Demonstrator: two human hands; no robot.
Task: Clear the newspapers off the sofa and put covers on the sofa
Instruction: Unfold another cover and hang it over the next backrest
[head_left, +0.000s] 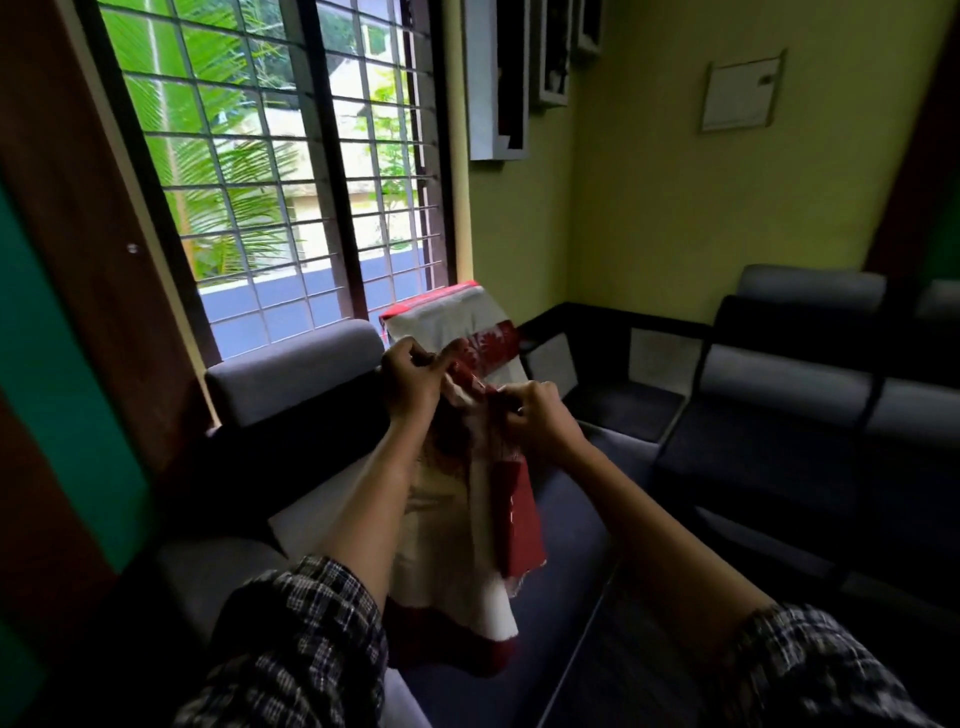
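Two-handed pinch, left hand & right hand, on cover top edge: covering step, next prob. spread over sofa backrest.

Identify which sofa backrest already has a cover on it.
The one below the window's right pane: a white-and-red cover drapes it. The grey backrest to its left is bare.

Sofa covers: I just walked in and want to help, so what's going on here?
A person faces the grey sofa, left hand and right hand both pinching the top edge of a white-and-red cover that hangs between the forearms. A second cover is already draped over the sofa's back by the window.
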